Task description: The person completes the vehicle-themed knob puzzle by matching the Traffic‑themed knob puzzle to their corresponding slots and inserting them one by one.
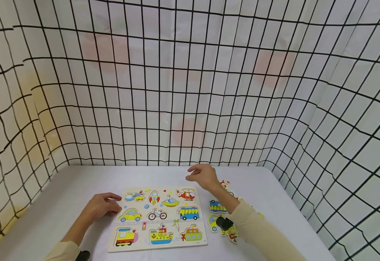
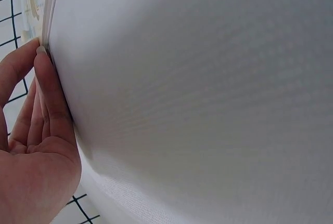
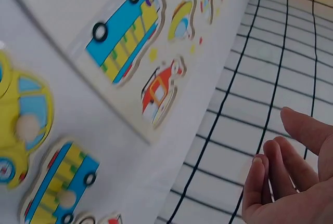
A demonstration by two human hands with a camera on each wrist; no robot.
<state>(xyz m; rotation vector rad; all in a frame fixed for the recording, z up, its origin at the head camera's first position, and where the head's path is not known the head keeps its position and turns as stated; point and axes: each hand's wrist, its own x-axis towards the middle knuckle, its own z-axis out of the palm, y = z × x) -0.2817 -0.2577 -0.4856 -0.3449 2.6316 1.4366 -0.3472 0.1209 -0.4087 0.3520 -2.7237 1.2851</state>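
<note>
A puzzle board (image 1: 134, 226) printed with vehicles, among them a car, bicycle, bus, train and ship, lies flat on the white table. My left hand (image 1: 100, 206) rests at its left side; in the left wrist view the fingertips (image 2: 40, 50) touch the board's edge. Beyond the board's far right corner, my right hand (image 1: 204, 176) is raised with nothing in it, thumb and fingers apart and loosely bent. Right of the board lie loose puzzle pieces: a blue and yellow bus (image 3: 60, 187) and a yellow car (image 3: 23, 122), both knobbed. My right forearm partly covers this group.
A rider-like puzzle piece (image 1: 224, 183) lies beyond my right forearm, and several mixed pieces (image 1: 231, 233) overlap near the small black device (image 1: 224, 223) at the right wrist. White walls with black netting (image 1: 177, 108) enclose the back and sides of the table (image 1: 79, 181).
</note>
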